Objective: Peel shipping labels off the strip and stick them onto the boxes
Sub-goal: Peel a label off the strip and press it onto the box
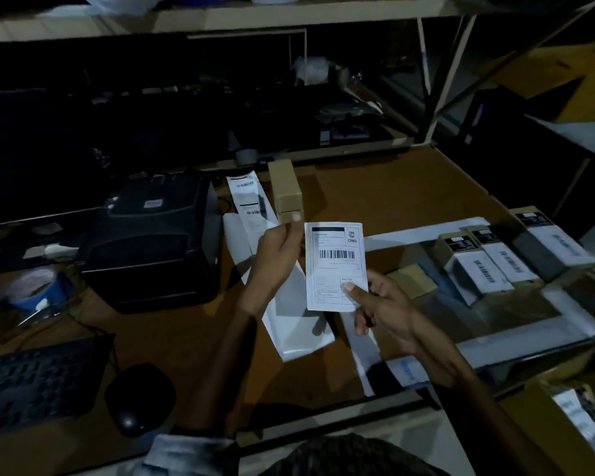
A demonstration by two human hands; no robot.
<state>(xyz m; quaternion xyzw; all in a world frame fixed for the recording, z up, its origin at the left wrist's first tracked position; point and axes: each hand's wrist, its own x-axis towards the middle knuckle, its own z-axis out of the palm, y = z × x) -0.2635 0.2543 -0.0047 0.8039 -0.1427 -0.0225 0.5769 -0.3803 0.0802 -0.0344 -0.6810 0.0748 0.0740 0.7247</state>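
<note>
Fingers of the right hand pinch the lower corner of a label, held upright above the counter. Left hand grips a small box just beside the label's left edge. Behind them the strip runs from the printer. Labelled boxes stand at the right, well apart; the mouse lies near the left.

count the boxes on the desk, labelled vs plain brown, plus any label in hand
Labelled boxes: 3, in a row at the right
Plain brown boxes: 2, the upright box and the small box
Peeled label: 1, held between left hand and right hand
Total: 6
</note>
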